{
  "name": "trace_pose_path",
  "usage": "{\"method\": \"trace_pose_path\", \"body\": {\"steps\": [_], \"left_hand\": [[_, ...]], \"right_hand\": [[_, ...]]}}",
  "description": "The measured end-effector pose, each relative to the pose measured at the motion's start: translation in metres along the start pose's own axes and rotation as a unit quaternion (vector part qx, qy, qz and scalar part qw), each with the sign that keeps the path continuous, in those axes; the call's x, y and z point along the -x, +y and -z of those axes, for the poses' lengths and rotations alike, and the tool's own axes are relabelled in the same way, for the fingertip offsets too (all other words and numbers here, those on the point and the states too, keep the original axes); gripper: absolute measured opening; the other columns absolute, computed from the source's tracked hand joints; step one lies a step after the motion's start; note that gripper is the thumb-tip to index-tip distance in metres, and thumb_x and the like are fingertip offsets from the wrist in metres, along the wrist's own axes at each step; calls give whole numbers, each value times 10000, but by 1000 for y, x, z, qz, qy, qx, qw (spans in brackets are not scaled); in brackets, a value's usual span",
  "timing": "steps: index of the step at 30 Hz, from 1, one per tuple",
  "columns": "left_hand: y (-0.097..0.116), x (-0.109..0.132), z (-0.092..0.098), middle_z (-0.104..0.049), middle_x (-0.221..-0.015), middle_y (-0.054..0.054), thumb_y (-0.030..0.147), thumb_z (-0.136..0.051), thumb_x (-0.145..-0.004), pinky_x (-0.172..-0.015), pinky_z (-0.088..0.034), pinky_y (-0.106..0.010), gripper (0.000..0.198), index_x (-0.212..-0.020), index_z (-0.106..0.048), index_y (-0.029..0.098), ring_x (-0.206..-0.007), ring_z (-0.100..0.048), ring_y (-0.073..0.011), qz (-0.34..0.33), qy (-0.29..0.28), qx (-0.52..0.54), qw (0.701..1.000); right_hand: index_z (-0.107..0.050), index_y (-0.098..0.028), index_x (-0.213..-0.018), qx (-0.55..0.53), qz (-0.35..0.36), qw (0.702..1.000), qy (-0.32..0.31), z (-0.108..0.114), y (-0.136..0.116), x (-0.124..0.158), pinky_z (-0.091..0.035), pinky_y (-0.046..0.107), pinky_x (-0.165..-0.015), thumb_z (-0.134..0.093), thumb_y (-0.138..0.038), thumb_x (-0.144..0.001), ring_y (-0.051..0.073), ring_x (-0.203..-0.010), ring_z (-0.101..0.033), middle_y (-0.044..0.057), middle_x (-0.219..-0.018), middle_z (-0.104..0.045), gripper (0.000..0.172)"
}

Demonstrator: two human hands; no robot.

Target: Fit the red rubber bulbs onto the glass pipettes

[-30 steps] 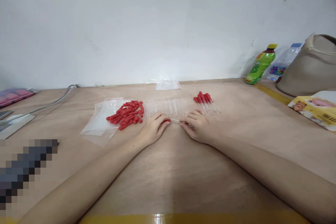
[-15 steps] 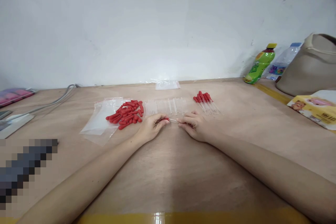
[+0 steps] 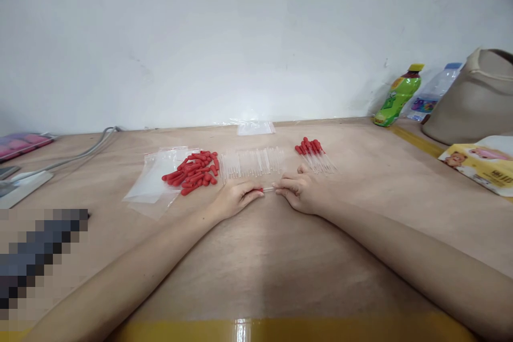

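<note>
My left hand (image 3: 238,197) pinches a red rubber dropper bulb (image 3: 261,190), mostly hidden by the fingers. Out of the bulb's open end runs a clear dropper tube (image 3: 268,189), whose other end is between the fingertips of my right hand (image 3: 298,192). Just beyond the hands lies a row of clear tubes (image 3: 254,163). Loose red bulbs (image 3: 194,173) form a pile left of that row. Behind my right hand, several droppers (image 3: 312,149) with red bulbs fitted lie side by side.
Clear plastic bags (image 3: 148,179) lie under and beside the bulb pile. A grey cable (image 3: 90,145) runs along the left. At the right stand a green bottle (image 3: 398,97), a clear bottle (image 3: 435,91) and a beige bag (image 3: 471,99), with a yellow packet (image 3: 476,168) before them.
Both hands have come slightly closer together. My left hand has shifted a little right and its fingers now cover more of the bulb; less of the tube shows between the hands.
</note>
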State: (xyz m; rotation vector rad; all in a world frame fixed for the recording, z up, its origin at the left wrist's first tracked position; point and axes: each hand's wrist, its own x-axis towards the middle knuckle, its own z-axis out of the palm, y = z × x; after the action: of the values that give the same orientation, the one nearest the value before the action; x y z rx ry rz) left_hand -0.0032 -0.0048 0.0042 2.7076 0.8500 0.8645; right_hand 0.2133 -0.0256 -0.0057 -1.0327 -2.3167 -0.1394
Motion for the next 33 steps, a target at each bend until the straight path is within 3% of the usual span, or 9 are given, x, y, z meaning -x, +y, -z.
{"method": "trace_pose_path", "body": {"steps": [6, 10, 19, 33], "left_hand": [[0, -3, 5, -685, -852, -24, 306, -571, -778, -692, -485, -236, 200, -914, -639, 176, -746, -624, -136, 70, 43, 21, 996], [-3, -3, 8, -686, -893, -21, 304, -552, -793, -735, -489, -238, 206, -933, -645, 185, -796, -626, -136, 76, 42, 52, 995], [-1, 0, 2, -695, -788, -22, 308, -574, -775, -616, -490, -222, 189, -867, -669, 174, -661, -622, -121, 84, 63, 68, 992], [-2, 1, -2, -685, -766, -6, 287, -564, -782, -589, -480, -195, 162, -849, -657, 173, -638, -611, -103, 30, 46, 60, 997]], "right_hand": [[-585, -164, -849, -54, -41, 997, 21, 0, -4, -2, -356, 264, -675, -447, -190, -836, 132, -712, -522, 37, -789, -591, 141], [-544, -171, -836, -101, -69, 992, 17, 7, -6, -3, -400, 243, -630, -443, -168, -827, 129, -702, -525, 34, -792, -589, 102], [-534, -176, -795, -92, -12, 994, 59, 2, -5, -2, -396, 268, -663, -432, -158, -829, 138, -694, -514, 30, -737, -583, 109], [-545, -150, -742, -41, 25, 997, 52, -7, -3, -5, -322, 270, -639, -383, -199, -866, 122, -617, -494, 28, -679, -591, 210]]}}
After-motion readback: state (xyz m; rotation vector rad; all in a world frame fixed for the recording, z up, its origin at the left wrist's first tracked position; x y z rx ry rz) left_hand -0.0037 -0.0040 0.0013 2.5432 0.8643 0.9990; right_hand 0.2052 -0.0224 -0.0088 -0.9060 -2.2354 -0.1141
